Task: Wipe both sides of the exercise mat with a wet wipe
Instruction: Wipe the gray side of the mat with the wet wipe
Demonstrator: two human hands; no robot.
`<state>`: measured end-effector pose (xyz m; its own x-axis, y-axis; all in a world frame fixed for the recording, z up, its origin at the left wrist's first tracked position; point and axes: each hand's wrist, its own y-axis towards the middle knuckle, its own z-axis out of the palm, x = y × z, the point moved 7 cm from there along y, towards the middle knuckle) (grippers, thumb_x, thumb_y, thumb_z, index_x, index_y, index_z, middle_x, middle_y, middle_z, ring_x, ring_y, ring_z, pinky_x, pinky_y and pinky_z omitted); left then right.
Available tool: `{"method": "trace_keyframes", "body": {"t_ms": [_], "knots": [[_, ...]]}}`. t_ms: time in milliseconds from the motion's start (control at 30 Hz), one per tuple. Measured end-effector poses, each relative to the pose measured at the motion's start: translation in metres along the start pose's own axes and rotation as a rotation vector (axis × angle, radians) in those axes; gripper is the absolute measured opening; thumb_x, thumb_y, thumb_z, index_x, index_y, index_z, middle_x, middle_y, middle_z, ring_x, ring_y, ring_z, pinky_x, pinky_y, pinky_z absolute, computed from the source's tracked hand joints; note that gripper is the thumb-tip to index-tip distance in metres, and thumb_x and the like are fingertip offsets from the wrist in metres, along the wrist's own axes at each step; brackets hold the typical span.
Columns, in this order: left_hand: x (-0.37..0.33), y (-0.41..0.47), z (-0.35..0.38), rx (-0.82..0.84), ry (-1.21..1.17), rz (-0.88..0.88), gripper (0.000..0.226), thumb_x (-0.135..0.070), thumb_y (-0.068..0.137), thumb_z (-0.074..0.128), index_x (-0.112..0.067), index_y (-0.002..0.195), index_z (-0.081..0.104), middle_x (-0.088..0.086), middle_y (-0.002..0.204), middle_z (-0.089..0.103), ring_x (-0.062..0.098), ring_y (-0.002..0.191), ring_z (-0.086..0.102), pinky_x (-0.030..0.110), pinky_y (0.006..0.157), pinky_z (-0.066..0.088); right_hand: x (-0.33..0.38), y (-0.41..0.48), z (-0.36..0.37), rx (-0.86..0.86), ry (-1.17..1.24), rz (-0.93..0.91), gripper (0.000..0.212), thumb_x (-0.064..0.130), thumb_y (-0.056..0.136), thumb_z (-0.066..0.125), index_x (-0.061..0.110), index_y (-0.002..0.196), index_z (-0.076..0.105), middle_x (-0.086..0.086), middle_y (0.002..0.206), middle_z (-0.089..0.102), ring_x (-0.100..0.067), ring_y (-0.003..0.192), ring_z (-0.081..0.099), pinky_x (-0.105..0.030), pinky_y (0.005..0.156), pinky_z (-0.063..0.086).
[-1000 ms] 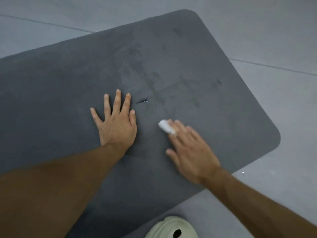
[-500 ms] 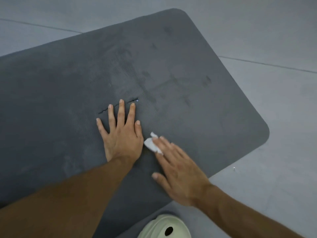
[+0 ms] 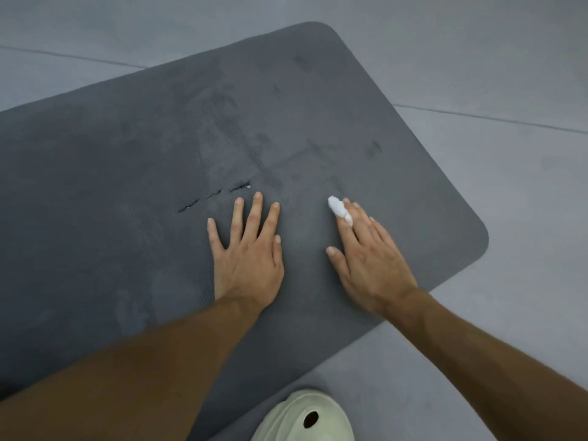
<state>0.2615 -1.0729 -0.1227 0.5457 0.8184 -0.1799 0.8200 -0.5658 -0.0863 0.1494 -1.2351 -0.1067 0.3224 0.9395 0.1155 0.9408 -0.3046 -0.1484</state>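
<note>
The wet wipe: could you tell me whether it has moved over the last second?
Yes. Measured against the slits in the mat, the wet wipe has slid rightward and toward the far edge.

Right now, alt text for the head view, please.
Right hand presses a white wipe onto a dark mat; left hand lies flat beside it. Short tears mark the mat past the left hand; a pale shoe shows below.

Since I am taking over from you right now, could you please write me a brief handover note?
Left hand flat on the dark grey foam exercise mat, fingers straight.
Right hand presses the white crumpled wet wipe onto the mat with straight fingers.
Done: darker damp-looking streaks beyond the hands on this face.
Left: finish this face; whether the underside is wiped cannot be seen.
</note>
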Motion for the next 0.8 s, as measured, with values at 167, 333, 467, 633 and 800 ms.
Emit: {"method": "trace_keyframes", "body": {"t_ms": [167,333,467,633,800], "knots": [[0.001,-0.001,0.002,0.002,0.002,0.029,0.06,-0.043,0.106,0.013,-0.033,0.165,0.014,-0.007,0.174,0.003,0.021,0.16,-0.001,0.065,0.125,0.004,0.047,-0.05,0.013,0.094,0.036,-0.268,0.067,0.047,0.11,0.029,0.007,0.163,0.024,-0.006,0.174,0.005,-0.018,0.161,0.001,-0.04,0.129,0.017],[-0.001,0.0,0.001,0.017,0.019,0.045,0.061,-0.044,0.106,0.012,-0.031,0.165,0.011,-0.006,0.174,0.004,0.023,0.16,-0.001,0.064,0.125,0.003,0.025,-0.069,0.012,0.049,-0.038,-0.335,0.064,0.045,0.11,0.031,0.01,0.164,0.025,-0.004,0.173,0.014,-0.018,0.16,0.01,-0.04,0.127,0.02],[-0.002,0.003,0.0,0.043,0.046,0.115,0.063,-0.046,0.105,0.008,-0.029,0.166,0.005,-0.004,0.174,0.0,0.023,0.16,-0.004,0.061,0.126,0.002,-0.039,-0.033,-0.001,-0.025,-0.065,0.006,0.069,0.047,0.107,0.027,0.012,0.165,0.02,-0.007,0.171,0.025,-0.023,0.158,0.02,-0.043,0.126,0.022],[0.004,0.013,-0.001,0.081,0.074,0.238,0.064,-0.049,0.105,0.008,-0.029,0.166,0.004,-0.002,0.174,-0.003,0.023,0.16,-0.006,0.056,0.128,0.004,-0.102,-0.015,-0.007,-0.024,0.067,0.383,0.071,0.052,0.107,0.017,0.013,0.166,0.01,-0.011,0.172,0.015,-0.026,0.159,0.012,-0.045,0.129,0.013],[0.004,0.012,-0.001,0.065,0.078,0.237,0.064,-0.05,0.106,0.01,-0.029,0.166,0.005,-0.001,0.174,-0.001,0.023,0.16,-0.005,0.057,0.128,0.004,-0.089,-0.022,-0.007,-0.028,0.143,0.411,0.077,0.056,0.105,0.019,0.014,0.166,0.0,-0.011,0.173,0.01,-0.026,0.159,0.01,-0.044,0.129,0.013]]}}
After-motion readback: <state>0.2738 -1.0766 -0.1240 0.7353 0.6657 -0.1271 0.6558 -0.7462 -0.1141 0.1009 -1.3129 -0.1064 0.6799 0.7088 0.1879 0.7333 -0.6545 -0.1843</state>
